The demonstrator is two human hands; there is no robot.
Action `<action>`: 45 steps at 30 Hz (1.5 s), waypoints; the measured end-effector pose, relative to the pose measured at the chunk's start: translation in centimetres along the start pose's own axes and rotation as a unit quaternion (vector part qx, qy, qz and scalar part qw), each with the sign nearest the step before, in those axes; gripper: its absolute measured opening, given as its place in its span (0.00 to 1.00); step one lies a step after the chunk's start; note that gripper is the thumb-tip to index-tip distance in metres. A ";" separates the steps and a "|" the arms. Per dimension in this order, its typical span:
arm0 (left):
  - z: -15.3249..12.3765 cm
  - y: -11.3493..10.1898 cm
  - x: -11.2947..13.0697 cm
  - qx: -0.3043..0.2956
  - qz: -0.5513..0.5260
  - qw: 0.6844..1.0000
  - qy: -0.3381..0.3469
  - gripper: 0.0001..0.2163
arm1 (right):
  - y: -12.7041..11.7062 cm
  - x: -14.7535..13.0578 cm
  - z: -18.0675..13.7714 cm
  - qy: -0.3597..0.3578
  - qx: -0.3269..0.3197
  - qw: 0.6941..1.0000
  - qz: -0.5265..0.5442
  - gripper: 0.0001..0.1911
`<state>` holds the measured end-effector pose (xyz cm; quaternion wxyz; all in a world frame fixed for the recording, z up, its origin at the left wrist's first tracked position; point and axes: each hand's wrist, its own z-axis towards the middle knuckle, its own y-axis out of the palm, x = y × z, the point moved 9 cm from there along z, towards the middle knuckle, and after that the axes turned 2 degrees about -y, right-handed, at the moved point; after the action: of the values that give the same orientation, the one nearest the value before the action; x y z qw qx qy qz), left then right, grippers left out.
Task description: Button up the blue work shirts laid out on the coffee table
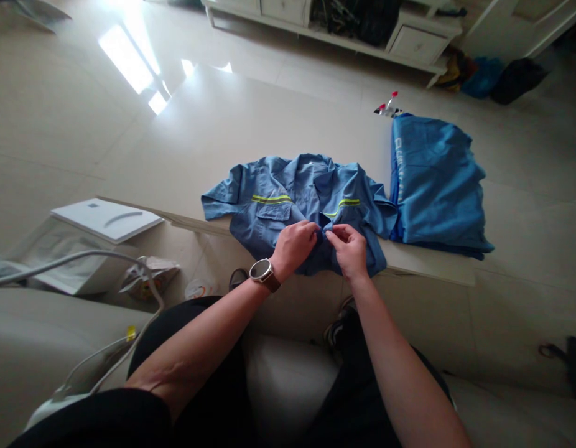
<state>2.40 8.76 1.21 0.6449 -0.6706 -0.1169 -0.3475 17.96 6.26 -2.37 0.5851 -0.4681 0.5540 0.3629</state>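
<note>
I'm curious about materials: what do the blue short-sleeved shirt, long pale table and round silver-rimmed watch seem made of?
Blue short-sleeved shirt: matt woven cloth, perhaps a cotton blend, judging by its soft creases.
Long pale table: hard and smooth, perhaps lacquered board; its far left corner shows sheen.
Round silver-rimmed watch: probably metal, from its bright rim; brown strap possibly leather.

It looks like a home living room: a low white cabinet [417, 45] with drawers beyond the far edge of the tabletop [278, 115], a pale sofa [285, 373] along the near edge, glossy floor tiles [50, 124] around.
</note>
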 end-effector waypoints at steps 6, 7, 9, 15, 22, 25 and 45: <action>0.2 -0.2 -0.1 0.003 -0.064 0.998 -0.018 0.09 | 0.7 -0.1 -0.2 0.002 -0.020 1.000 0.014 0.13; 0.2 -0.2 -0.2 0.004 -0.074 0.997 -0.017 0.09 | 0.8 -0.1 -0.3 0.000 -0.023 1.000 0.009 0.13; 0.2 -0.2 -0.2 0.006 -0.092 0.996 -0.015 0.09 | 0.8 -0.3 -0.3 -0.007 -0.025 1.000 -0.003 0.12; 0.5 0.0 -0.9 0.014 -0.128 0.992 -0.012 0.10 | 1.0 -0.2 -0.3 -0.026 -0.040 0.998 -0.036 0.09; 0.7 0.5 -1.7 -0.013 -0.199 0.978 -0.061 0.10 | 1.2 -1.2 -0.4 -0.086 -0.059 0.989 -0.101 0.06; 0.8 0.9 -1.7 -0.032 -0.267 0.960 -0.080 0.09 | 1.1 -2.3 -0.7 -0.108 -0.059 0.982 -0.145 0.05; 0.1 3.9 -3.1 -0.045 -0.549 0.808 -0.211 0.09 | 0.7 -2.5 -0.7 -0.074 -0.030 0.992 -0.096 0.06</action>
<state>2.58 9.19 -3.76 0.2754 -0.5795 -0.5829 -0.4986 16.82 6.01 0.00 0.6427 -0.5079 0.4504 0.3551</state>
